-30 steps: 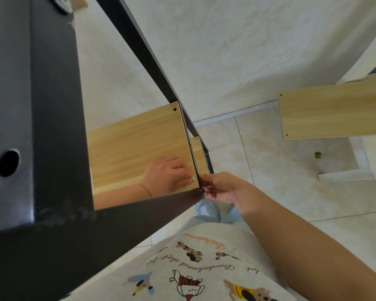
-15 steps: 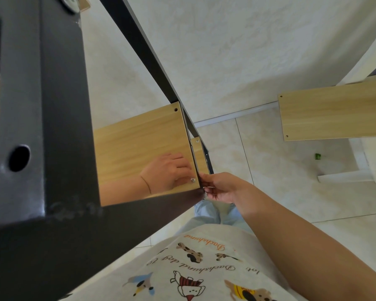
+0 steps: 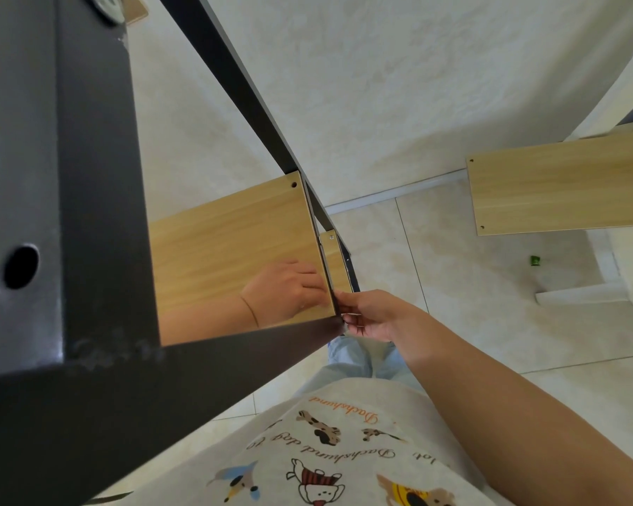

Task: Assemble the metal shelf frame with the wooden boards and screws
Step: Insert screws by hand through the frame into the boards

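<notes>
Since the earlier frame the screw near the board's [image 3: 234,246] front corner had slipped behind the left hand [image 3: 285,292], whose curled fingers lay on the board there; whether they pinched it I could not tell. The right hand [image 3: 371,315] stayed outside the black metal frame [image 3: 63,213], fingers pinching its upright at that corner. A second board [image 3: 563,188] stood well apart, with bare floor [image 3: 454,286] between.
</notes>
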